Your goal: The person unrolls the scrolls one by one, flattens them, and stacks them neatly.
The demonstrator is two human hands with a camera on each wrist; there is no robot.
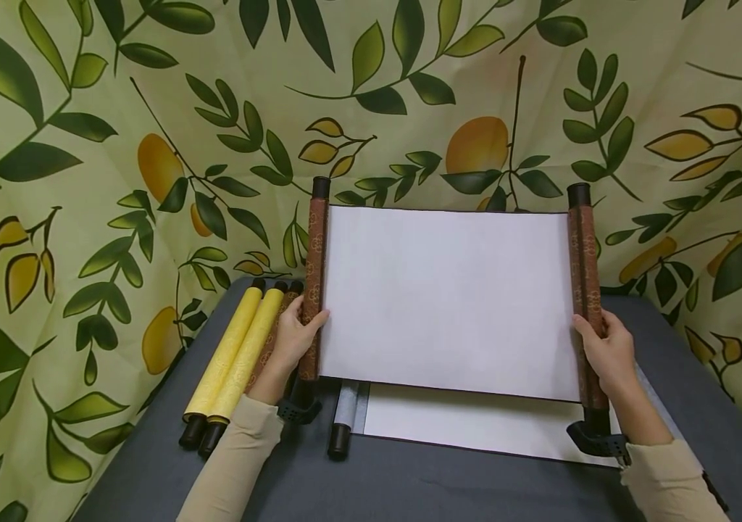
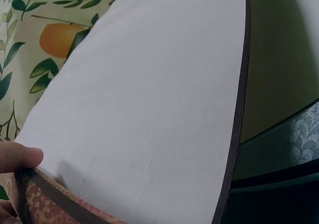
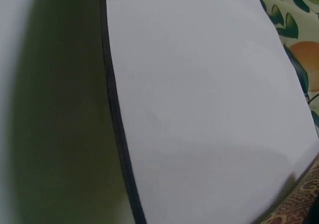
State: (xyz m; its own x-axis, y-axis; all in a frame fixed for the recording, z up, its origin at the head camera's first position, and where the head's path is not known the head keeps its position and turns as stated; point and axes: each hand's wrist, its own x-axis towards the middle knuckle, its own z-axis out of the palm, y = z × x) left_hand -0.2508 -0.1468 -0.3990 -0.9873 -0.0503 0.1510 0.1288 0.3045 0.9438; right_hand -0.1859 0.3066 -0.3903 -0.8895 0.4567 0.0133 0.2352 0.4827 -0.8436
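Between both hands a scroll (image 1: 449, 304) is held unrolled above the table, its blank white sheet facing me. Reddish-brown patterned rolls with black end knobs form its two sides. My left hand (image 1: 294, 335) grips the left roll, thumb on the front at the sheet's edge; that thumb shows in the left wrist view beside the patterned roll (image 2: 65, 199). The right roll is in the grip of my right hand (image 1: 609, 351), thumb in front. In the right wrist view the sheet (image 3: 199, 94) and a corner of brown roll (image 3: 294, 201) appear, while the hand is out of sight.
Underneath lies a second unrolled scroll (image 1: 462, 420) with silvery-grey ends, partly covered by the raised one. Two yellow rolled scrolls (image 1: 224, 355) and a brown one (image 1: 267, 348) lie at the left on the dark grey tablecloth (image 1: 410, 486). A leaf-patterned curtain (image 1: 214, 181) hangs behind.
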